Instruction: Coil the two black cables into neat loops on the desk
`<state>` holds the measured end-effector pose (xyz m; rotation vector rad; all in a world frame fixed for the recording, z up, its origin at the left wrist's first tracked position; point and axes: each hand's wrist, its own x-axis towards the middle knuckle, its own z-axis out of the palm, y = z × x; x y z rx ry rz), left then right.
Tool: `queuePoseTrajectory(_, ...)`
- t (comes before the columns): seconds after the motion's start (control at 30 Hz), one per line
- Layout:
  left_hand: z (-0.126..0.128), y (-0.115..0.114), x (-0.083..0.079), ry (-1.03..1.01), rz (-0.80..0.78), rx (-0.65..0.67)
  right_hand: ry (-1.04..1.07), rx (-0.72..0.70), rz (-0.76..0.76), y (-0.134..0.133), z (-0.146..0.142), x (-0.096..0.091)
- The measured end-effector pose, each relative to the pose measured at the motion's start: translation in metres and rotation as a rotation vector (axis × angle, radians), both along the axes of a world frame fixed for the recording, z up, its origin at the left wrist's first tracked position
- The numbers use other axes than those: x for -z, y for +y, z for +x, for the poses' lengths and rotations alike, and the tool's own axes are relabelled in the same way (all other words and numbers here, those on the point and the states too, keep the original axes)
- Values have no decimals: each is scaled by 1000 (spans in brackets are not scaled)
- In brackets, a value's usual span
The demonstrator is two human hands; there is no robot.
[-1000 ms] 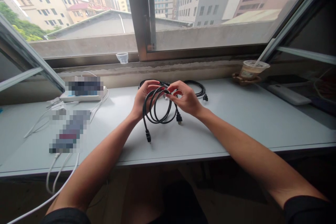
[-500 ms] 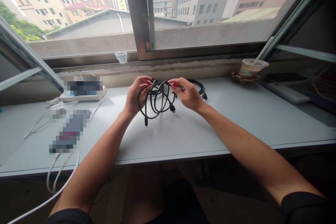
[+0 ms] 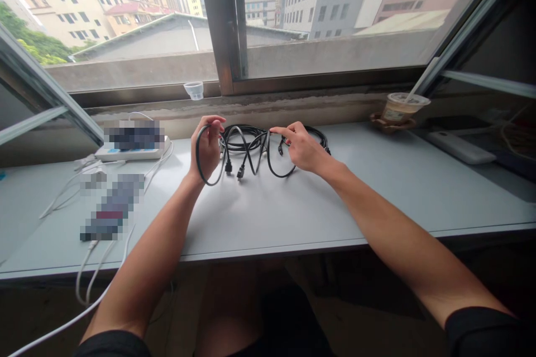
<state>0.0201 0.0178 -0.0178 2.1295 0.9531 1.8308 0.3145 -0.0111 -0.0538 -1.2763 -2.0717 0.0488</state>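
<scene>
Black cable (image 3: 276,175) | left hand (image 3: 208,145) gripping a loop | right hand (image 3: 304,148) half-open, grip unclear

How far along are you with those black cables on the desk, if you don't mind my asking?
Nothing looks finished yet. The left hand holds a loop of black cable and the right hand touches it. What is left: a loose coil on the desk behind them and two free plugs.
</scene>
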Motion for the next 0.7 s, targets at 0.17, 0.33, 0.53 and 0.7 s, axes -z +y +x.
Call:
queuePoseTrajectory(0.17,1,1,2,-33,-90,104,-36,148,74,-5,-5,-8)
queuePoseTrajectory(0.33,12,-10,6,142,-187,301,-46,-82,184,-3,-8,-9)
queuePoseTrajectory(0.53,25,-20,8,395,-159,450,-78,-290,212,-9,-19,-10)
queuePoseTrajectory(0.7,28,-25,4,394,-78,378,-132,-276,201,-23,-29,-15)
